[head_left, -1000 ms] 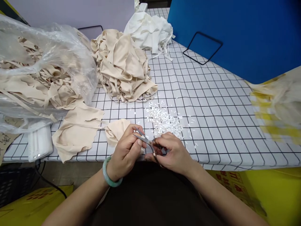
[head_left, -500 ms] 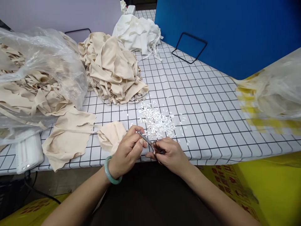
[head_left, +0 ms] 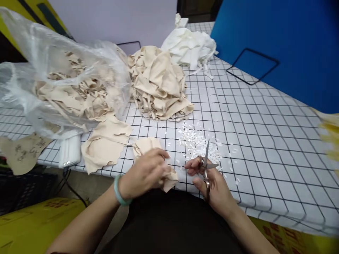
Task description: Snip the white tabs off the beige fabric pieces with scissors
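Plastic bag [head_left: 53,70] beside beige [head_left: 159,84] and white heaps [head_left: 189,47].

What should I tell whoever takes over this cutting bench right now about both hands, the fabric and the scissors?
Left hand: closed on a beige fabric piece at the near table edge.
Right hand: holds the scissors, blades open and pointing away, apart from the fabric.
Around them: a scatter of small white clippings on the grid-patterned table, a flat beige piece to the left, a clear bag of beige pieces, a beige pile and a white pile farther back.
Done: clippings already lie cut.
Left: the bag and both piles look sizeable; which pieces are already trimmed cannot be told.
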Demonstrator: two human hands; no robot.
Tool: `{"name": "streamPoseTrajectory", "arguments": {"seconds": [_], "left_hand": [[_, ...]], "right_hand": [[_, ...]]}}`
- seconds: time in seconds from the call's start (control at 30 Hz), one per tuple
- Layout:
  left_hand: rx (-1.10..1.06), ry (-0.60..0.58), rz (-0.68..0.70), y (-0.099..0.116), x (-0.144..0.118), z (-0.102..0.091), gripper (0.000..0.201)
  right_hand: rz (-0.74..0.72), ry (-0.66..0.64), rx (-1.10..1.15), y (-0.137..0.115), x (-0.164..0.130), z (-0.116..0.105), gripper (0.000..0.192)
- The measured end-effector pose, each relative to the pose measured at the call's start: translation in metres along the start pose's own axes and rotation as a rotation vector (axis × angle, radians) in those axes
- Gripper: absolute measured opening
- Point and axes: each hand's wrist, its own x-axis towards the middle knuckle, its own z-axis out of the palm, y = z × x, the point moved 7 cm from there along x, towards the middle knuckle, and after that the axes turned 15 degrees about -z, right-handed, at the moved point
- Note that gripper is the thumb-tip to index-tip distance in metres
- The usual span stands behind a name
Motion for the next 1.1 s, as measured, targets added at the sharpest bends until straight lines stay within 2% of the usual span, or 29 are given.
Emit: {"name": "streamPoseTrajectory", "arguments": {"seconds": [0.07, 0.1, 0.17, 0.27, 0.33, 0.47, 0.53, 0.6, 0.67, 0.73, 0.8, 0.87, 0.93, 0.97, 1.03, 1.1], "left_hand": [[0.214, 0.284, -0.086, -0.031, -0.002, -0.039, 0.022], [0.358, 0.370, -0.128, -0.047, -0.001, -0.054, 0.025], [0.598, 0.374, -0.171, -0.074, 0.007, -0.070, 0.032], [0.725, 0.258, -0.170, -0.096, 0.025, -0.075, 0.019], [0.722, 0.233, -0.159, -0.094, 0.033, -0.075, 0.012], [0.667, 0.257, -0.127, -0.078, 0.030, -0.069, 0.020], [0.607, 0.163, -0.087, -0.075, 0.022, -0.060, 0.019], [0.559, 0.063, -0.099, -0.080, 0.013, -0.056, 0.030], [0.505, 0.024, -0.201, -0.092, 0.005, -0.063, 0.044], [0.439, -0.011, -0.309, -0.106, -0.001, -0.073, 0.050], [0.405, -0.038, -0.356, -0.115, -0.004, -0.081, 0.041], [0.389, -0.045, -0.332, -0.118, -0.004, -0.086, 0.025], [0.381, -0.009, -0.285, -0.117, -0.003, -0.088, 0.021], [0.401, 0.050, -0.265, -0.115, -0.002, -0.090, 0.019], [0.488, 0.243, -0.229, -0.107, -0.001, -0.095, 0.017], [0.545, 0.363, -0.156, -0.094, -0.001, -0.091, 0.027]], "right_hand": [[0.026, -0.036, 0.067, 0.006, -0.001, 0.015, 0.032], [0.037, -0.046, 0.074, 0.007, 0.000, 0.022, 0.032], [0.058, -0.042, 0.037, 0.008, 0.006, 0.034, 0.033], [0.052, -0.003, -0.067, 0.003, 0.026, 0.046, 0.031], [0.038, 0.017, -0.143, -0.001, 0.042, 0.052, 0.030], [0.027, -0.052, -0.357, 0.002, 0.067, 0.067, 0.028], [-0.007, -0.115, -0.451, 0.004, 0.072, 0.074, 0.020], [-0.009, -0.111, -0.457, 0.006, 0.073, 0.071, 0.018], [0.002, -0.008, -0.333, 0.005, 0.070, 0.058, 0.018], [-0.022, 0.143, -0.116, 0.000, 0.067, 0.040, 0.020], [-0.061, 0.262, 0.088, -0.005, 0.064, 0.024, 0.024], [-0.069, 0.306, 0.211, -0.008, 0.060, 0.017, 0.029], [-0.059, 0.324, 0.268, -0.009, 0.058, 0.017, 0.031], [-0.054, 0.334, 0.284, -0.010, 0.056, 0.018, 0.032], [-0.054, 0.365, 0.298, -0.013, 0.053, 0.021, 0.034], [-0.066, 0.344, 0.309, -0.018, 0.050, 0.024, 0.035]]}}
